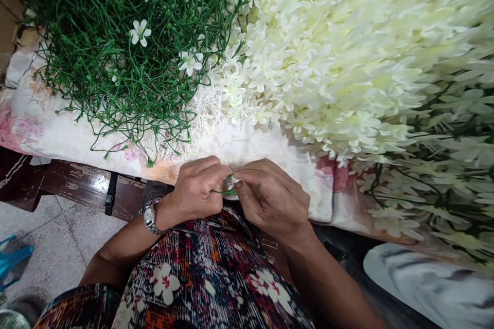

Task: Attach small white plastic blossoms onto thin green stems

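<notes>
My two hands meet just over the front edge of the cloth-covered table. My left hand (200, 185), a watch (150, 219) on its wrist, is closed on a thin green artificial stem (224, 193). In a pinch between thumb and forefinger, my right hand (270, 193) has a small white artificial flower (232, 182) against that stem. The fingers partly cover both pieces. A tangled heap of green stems (142, 77) lies beyond my left hand. Past my right hand spreads a large pile of white and pale yellow flowers (328, 61).
Thin white stringy pieces (206, 105) lie between the two heaps. The flowered cloth (69, 136) hangs over a dark wooden edge (77, 185). Finished-looking flower sprays (443, 190) lie at the right, near a grey fabric shape (428, 282). A blue object (13, 262) stands at lower left.
</notes>
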`<state>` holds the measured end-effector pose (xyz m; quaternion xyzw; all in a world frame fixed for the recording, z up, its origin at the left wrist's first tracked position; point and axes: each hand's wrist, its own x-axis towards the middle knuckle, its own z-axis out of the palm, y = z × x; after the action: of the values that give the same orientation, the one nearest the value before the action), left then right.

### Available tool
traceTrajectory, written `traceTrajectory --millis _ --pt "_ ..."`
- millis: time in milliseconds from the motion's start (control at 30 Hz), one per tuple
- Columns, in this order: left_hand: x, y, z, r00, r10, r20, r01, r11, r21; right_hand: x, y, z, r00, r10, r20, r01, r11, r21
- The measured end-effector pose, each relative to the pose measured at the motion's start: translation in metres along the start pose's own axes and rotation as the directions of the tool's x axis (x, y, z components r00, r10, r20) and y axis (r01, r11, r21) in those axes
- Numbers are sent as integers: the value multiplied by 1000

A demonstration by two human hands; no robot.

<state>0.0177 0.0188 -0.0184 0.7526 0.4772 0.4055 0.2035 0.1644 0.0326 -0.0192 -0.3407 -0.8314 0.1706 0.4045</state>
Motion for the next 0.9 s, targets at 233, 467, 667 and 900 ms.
traceTrajectory --millis 233,467,667,900 --pt "2 -1 0 996 -78 -46 68 979 -194 3 -2 -4 1000 1 -17 -2 994 -111" --pt "4 2 -2 986 -152 -66 132 960 -248 4 -6 -4 988 -59 -144 11 949 -314" --pt "3 1 0 990 -133 -53 119 969 -217 6 -7 -7 994 -27 -110 3 976 -219" --pt "0 -1 1 997 -65 -53 55 984 -168 5 -6 -9 998 5 -65 -15 988 -154"
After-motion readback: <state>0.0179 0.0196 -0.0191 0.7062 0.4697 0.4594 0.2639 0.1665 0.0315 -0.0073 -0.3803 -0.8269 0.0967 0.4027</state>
